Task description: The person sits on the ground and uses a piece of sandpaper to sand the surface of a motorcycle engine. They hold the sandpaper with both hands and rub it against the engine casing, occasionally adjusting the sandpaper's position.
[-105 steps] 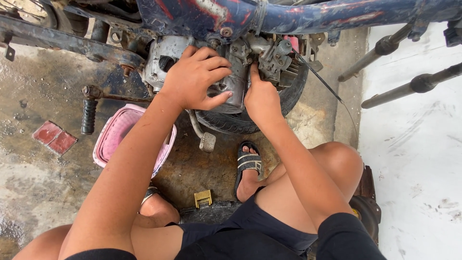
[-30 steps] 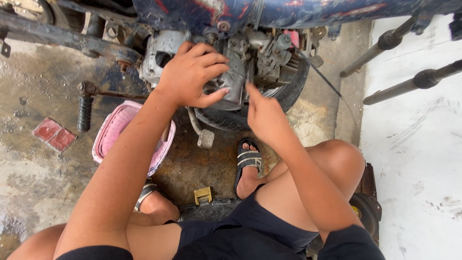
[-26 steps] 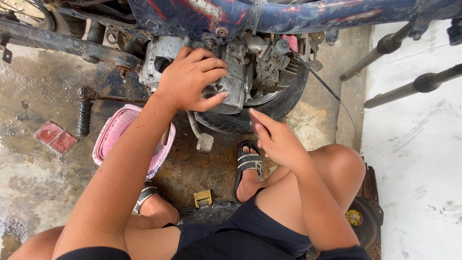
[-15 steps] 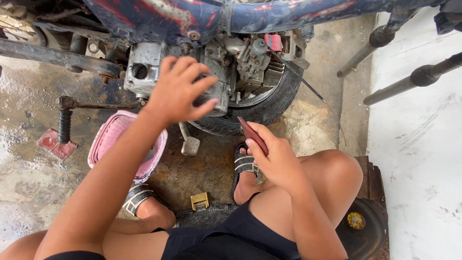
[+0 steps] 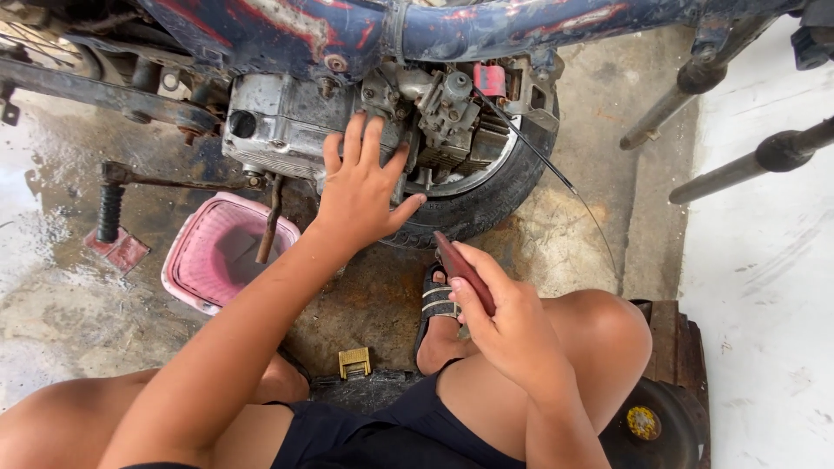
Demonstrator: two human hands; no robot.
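Note:
My left hand (image 5: 363, 189) is spread flat, fingers apart, against the grey engine (image 5: 278, 122) of a worn blue motorbike frame (image 5: 434, 26). My right hand (image 5: 506, 320) is drawn back over my right knee and grips a dark red tool handle (image 5: 462, 269) that points up toward the tyre (image 5: 495, 195). The tool's tip is hidden by my fingers. The carburettor (image 5: 447, 108) with a red part beside it sits just right of my left hand.
A pink plastic basket (image 5: 217, 256) stands on the wet concrete under the engine. A footpeg (image 5: 109, 208) juts out at the left. A thin cable (image 5: 565, 187) hangs past the tyre. Two fork tubes (image 5: 764, 156) cross the white floor at the right. A small brass part (image 5: 354, 362) lies by my sandalled foot (image 5: 437, 304).
My right hand pulled away from the engine down to my knee, now holding the dark red tool. My left hand lifted off its grip and opened flat on the engine.

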